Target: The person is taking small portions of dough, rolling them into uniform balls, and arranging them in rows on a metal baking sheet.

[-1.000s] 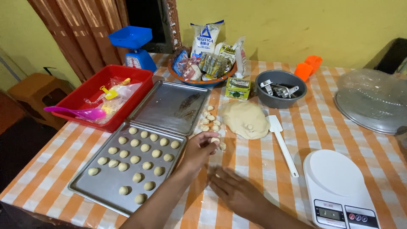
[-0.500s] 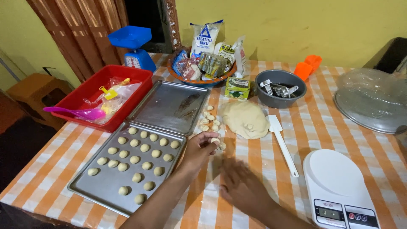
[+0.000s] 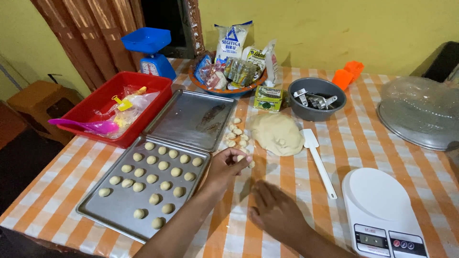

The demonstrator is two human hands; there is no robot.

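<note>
My left hand (image 3: 226, 166) is closed on a small dough piece (image 3: 240, 158) just right of the near baking tray (image 3: 114, 210). That tray holds several small dough balls (image 3: 152, 178) in rows. My right hand (image 3: 275, 211) rests palm down on the checked tablecloth (image 3: 306, 191), fingers spread, holding nothing. Several cut dough bits (image 3: 236, 134) lie beyond my left hand, beside a big lump of dough (image 3: 277, 134).
A second, bare baking tray (image 3: 191, 117) sits behind the first. A red tub (image 3: 103, 98) with a pink spoon (image 3: 83, 125), a blue scale (image 3: 153, 48), a basket of packets (image 3: 229, 71), a grey bowl (image 3: 315, 100), a white spatula (image 3: 318, 160), a white digital scale (image 3: 382, 210) and a clear lid (image 3: 420, 112) surround the work area.
My right hand has slid a little to the right and forward on the cloth. My left hand stays by the tray edge with the dough piece.
</note>
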